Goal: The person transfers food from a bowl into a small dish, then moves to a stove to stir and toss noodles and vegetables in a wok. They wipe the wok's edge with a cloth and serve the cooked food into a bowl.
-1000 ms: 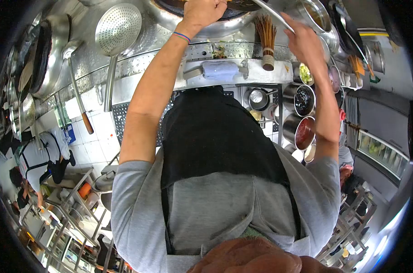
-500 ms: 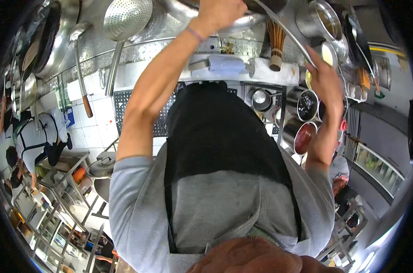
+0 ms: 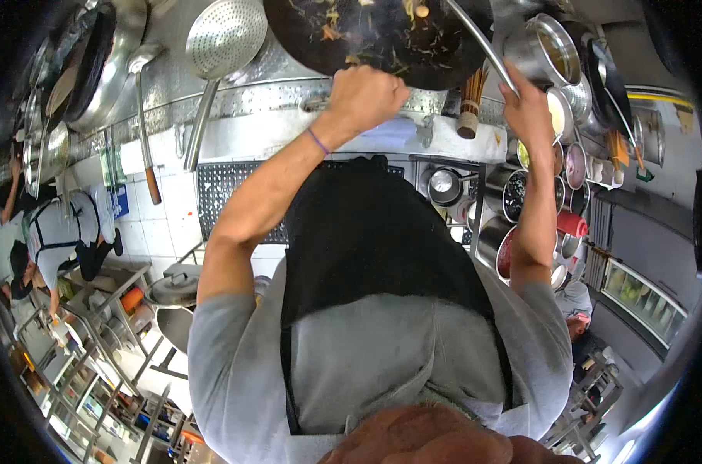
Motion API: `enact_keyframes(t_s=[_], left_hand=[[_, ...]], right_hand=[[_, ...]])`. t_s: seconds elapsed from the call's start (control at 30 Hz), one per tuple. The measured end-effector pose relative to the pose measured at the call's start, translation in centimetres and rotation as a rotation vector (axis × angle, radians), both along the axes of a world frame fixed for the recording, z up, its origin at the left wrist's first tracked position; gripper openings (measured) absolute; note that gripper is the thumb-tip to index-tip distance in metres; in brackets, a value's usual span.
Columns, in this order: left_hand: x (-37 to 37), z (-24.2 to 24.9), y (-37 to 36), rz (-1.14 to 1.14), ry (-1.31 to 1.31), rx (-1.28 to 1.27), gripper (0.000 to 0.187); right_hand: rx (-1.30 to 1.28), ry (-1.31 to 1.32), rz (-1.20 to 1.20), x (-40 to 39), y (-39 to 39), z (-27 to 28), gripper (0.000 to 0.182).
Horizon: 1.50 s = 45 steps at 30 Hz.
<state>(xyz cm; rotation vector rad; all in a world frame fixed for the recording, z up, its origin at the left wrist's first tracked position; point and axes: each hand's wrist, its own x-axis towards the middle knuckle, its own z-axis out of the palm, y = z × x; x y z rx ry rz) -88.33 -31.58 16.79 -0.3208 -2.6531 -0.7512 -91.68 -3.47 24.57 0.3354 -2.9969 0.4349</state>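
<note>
My left hand is closed at the near rim of a dark wok, fingers curled over the edge. The wok is tipped towards me, and shredded food with orange and pale pieces lies scattered inside it. My right hand is wrapped round the end of a long metal-handled cooking utensil. Its shaft slants up over the wok's right side; its head is beyond the top of the view. A bamboo wok brush lies between the wok and my right hand.
On the left lie a perforated strainer and a wooden-ended ladle. A steel pot and several seasoning containers crowd the right. A folded blue cloth rests on the counter edge. Another person bends at far left.
The wok has come nearer and tilted towards me, so its food now shows. My left hand has moved down with it. My right hand has shifted slightly left with the utensil.
</note>
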Motion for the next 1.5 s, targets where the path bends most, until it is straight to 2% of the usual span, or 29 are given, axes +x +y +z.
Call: enact_keyframes(t_s=[0.07,0.13,0.17,0.23,0.3,0.37,0.5,0.57,0.63,0.73,0.83,0.87,0.9,0.93,1.0,1.03,1.1,1.13,1.23,1.3,1.37,1.47,1.5], left_hand=[[-0.1,0.4,-0.5,0.042,0.071,0.023,0.037],[-3.8,0.5,-1.3,0.105,0.109,0.066,0.034],[-5.8,0.5,-1.6,0.132,0.157,0.05,0.033],[-8.2,0.0,-1.9,0.163,0.205,-0.027,0.033],[-9.1,-0.4,-1.7,0.151,0.191,-0.055,0.033],[-8.8,-1.1,-1.6,0.116,0.104,-0.017,0.033],[-9.6,-1.5,-0.9,0.123,0.115,-0.003,0.033],[-10.0,-2.4,-0.9,0.116,0.148,-0.001,0.033],[-10.2,-2.4,-0.9,0.112,0.144,-0.015,0.033],[-10.0,-1.8,-0.8,0.13,0.104,-0.061,0.034],[-9.7,-1.6,-0.7,0.163,0.088,-0.023,0.033],[-10.3,-2.5,-0.7,0.161,0.115,0.011,0.033],[-10.0,-2.3,-0.7,0.161,0.103,0.012,0.032],[-9.7,-1.9,-0.6,0.163,0.091,0.011,0.032],[-9.9,-1.8,-0.9,0.151,0.037,0.025,0.03],[-9.6,-1.8,-1.0,0.154,0.044,0.034,0.03],[-9.4,-1.3,-0.8,0.13,0.071,0.045,0.029],[-9.4,-1.0,-0.7,0.137,0.03,0.014,0.035],[-9.5,-1.0,-0.9,0.107,0.017,0.004,0.034],[-9.8,-1.7,-0.9,0.116,0.068,0.007,0.03],[-9.7,-1.5,-1.1,0.123,0.035,0.004,0.031],[-10.5,-2.5,-1.1,0.09,0.089,0.014,0.032],[-10.4,-2.1,-1.2,0.101,0.07,0.004,0.032]], right_hand=[[-0.149,-0.017,-0.008,0.9,1.9,-0.7,0.041],[-0.274,-0.018,-0.02,2.2,2.5,-1.9,0.04],[-0.335,0.081,0.079,1.5,4.0,-5.0,0.043],[-0.245,-0.045,-0.067,2.7,1.4,-6.4,0.046],[-0.378,-0.136,-0.001,2.8,-0.6,-9.5,0.046],[-0.353,-0.024,-0.017,1.4,-1.3,-12.4,0.047],[-0.235,-0.007,-0.034,-1.2,-3.5,-7.8,0.046],[-0.093,0.11,0.035,-4.2,-4.2,-7.8,0.045],[0.064,0.113,0.062,-5.7,-7.4,-5.3,0.041],[0.209,0.105,0.147,-9.1,-10.0,-5.3,0.042],[0.323,0.189,0.185,-10.1,-7.7,-3.6,0.045],[0.434,0.143,0.198,-11.1,-5.7,-2.7,0.046],[0.411,0.136,0.156,-10.9,-3.3,-2.1,0.05],[0.436,0.319,0.186,-10.6,-0.7,-2.3,0.049],[0.412,0.182,0.062,-7.6,0.5,0.3,0.044],[0.349,0.194,0.044,-7.0,0.6,0.0,0.044],[0.219,0.23,-0.028,-5.8,1.6,-1.8,0.044],[0.121,0.33,0.023,-5.1,1.2,-3.0,0.043],[-0.048,0.214,-0.138,-1.5,-1.5,-7.3,0.043],[-0.292,0.223,-0.086,-0.8,-3.1,-11.6,0.043],[-0.3,0.116,-0.16,-0.2,-1.8,-12.5,0.042],[-0.103,0.003,-0.157,2.0,1.0,-7.1,0.042],[-0.152,-0.124,-0.226,3.2,1.3,-4.0,0.042]])
